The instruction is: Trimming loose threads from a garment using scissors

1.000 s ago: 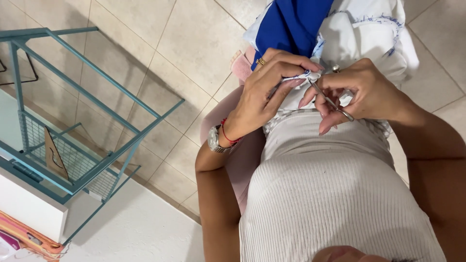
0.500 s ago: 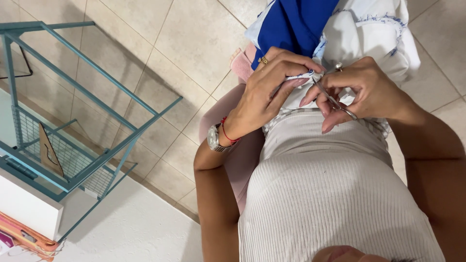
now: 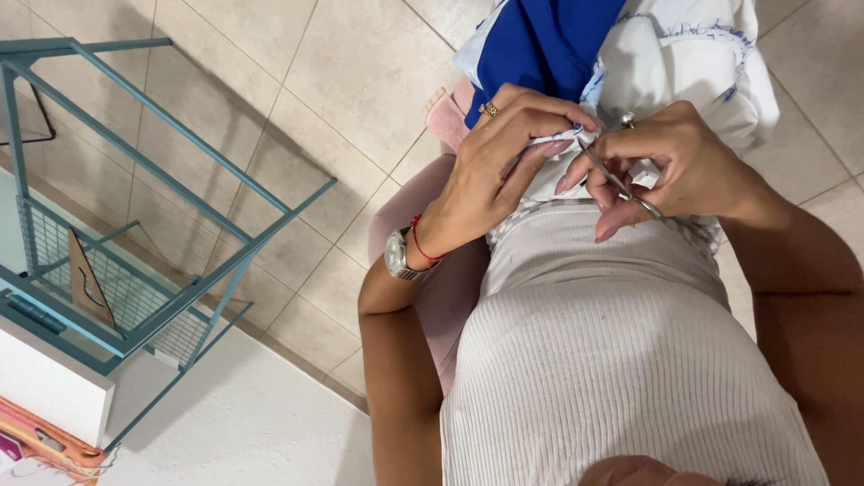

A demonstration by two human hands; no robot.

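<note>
My left hand [image 3: 504, 162] pinches the edge of a white fabric piece [image 3: 684, 63] with blue stitching, held on my lap. It wears a ring, a watch and a red cord at the wrist. My right hand [image 3: 670, 166] grips small metal scissors [image 3: 616, 180], their tips pointing at the fabric edge between my left fingers. A blue cloth [image 3: 540, 40] lies under the white fabric, farther out over my knees.
A teal metal wire shelf rack [image 3: 144, 225] stands at the left on the beige tiled floor [image 3: 342, 81]. A white box [image 3: 45, 382] and an orange item [image 3: 45, 441] sit at the lower left beside a white wall surface.
Both hands have stayed on the fabric; the scissors shifted slightly against the edge. The view moved a little.
</note>
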